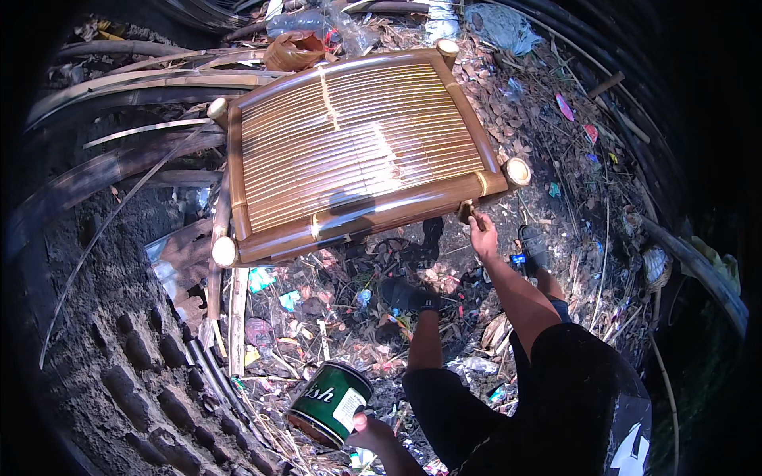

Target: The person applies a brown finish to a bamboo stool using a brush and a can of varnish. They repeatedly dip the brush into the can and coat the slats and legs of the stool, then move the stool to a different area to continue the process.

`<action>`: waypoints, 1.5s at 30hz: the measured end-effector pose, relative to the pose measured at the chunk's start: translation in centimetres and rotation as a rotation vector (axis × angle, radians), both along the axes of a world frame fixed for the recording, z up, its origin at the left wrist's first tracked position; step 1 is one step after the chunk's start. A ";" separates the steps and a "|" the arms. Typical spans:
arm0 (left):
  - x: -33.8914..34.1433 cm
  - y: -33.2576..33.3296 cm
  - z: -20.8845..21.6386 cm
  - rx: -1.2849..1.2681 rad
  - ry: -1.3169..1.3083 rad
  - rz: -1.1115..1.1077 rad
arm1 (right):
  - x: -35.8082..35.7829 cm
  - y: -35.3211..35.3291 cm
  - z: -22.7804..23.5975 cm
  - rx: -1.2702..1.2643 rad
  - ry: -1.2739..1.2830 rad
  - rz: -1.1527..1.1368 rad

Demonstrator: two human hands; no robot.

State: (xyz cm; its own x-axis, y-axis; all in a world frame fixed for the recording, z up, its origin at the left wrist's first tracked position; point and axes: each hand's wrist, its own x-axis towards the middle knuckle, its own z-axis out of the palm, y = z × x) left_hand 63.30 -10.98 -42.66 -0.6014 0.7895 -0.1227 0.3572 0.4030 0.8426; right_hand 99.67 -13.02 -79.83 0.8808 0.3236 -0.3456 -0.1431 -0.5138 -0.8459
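Observation:
A glossy brown bamboo table [333,226] with a slatted top and pale cut post ends stands in front of me. My right hand [483,237] reaches up to its near rail, close to the right corner. Its fingers are closed round a small brown tool [467,211] that looks like a brush; its tip touches or lies just under the rail, I cannot tell which. Low in the view, my left hand [373,435] grips a green paint can [329,403] with a white label patch. The can is tilted, and its inside is hidden.
Bamboo poles [119,163] lie at the left, above a rough block wall [143,373]. Leaves and plastic scraps litter the ground [365,317] around my feet. Crumpled clear plastic [502,28] lies beyond the table, and a pole [698,270] slants at the right.

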 end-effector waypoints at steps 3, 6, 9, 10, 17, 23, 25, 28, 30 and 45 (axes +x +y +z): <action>2.1 -1.6 0.6 -0.056 -0.045 -0.064 | -1.0 1.6 5.4 -0.046 0.355 0.510; 6.2 -1.8 3.2 0.062 -0.125 -0.218 | 2.2 -0.5 9.6 -0.024 0.209 0.183; 10.1 -2.7 4.6 0.192 -0.014 -0.277 | 8.1 -4.4 13.9 -0.009 0.128 0.049; 11.7 -2.9 5.4 0.189 -0.002 -0.291 | 9.5 -4.8 16.1 -0.038 0.084 0.090; 14.3 -4.5 5.2 0.188 -0.018 -0.457 | 12.7 -0.2 21.3 0.016 -0.363 0.389; 16.6 -5.2 5.9 0.305 -0.157 -0.455 | 14.2 1.1 22.0 -0.267 -0.295 0.623; 17.1 -5.8 5.9 0.291 -0.173 -0.443 | 14.6 1.4 21.5 -0.147 -0.324 0.552; 19.4 -6.3 7.4 0.291 -0.206 -0.445 | 16.2 1.5 21.4 -0.248 -0.152 0.730; 19.3 -6.4 7.1 0.342 -0.157 -0.504 | 18.1 1.1 22.6 -0.310 -0.038 0.878; 34.8 -11.7 23.6 0.171 -0.356 -0.713 | 37.8 -49.9 21.3 -0.414 0.102 0.288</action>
State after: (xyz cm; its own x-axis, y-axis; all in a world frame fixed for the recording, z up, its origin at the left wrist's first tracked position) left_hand 98.13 -22.70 -19.02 0.1053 0.9929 -0.0553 0.1785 0.0358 0.9833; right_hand 137.47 -62.93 -58.55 0.7310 0.3661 -0.5759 -0.0174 -0.8337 -0.5520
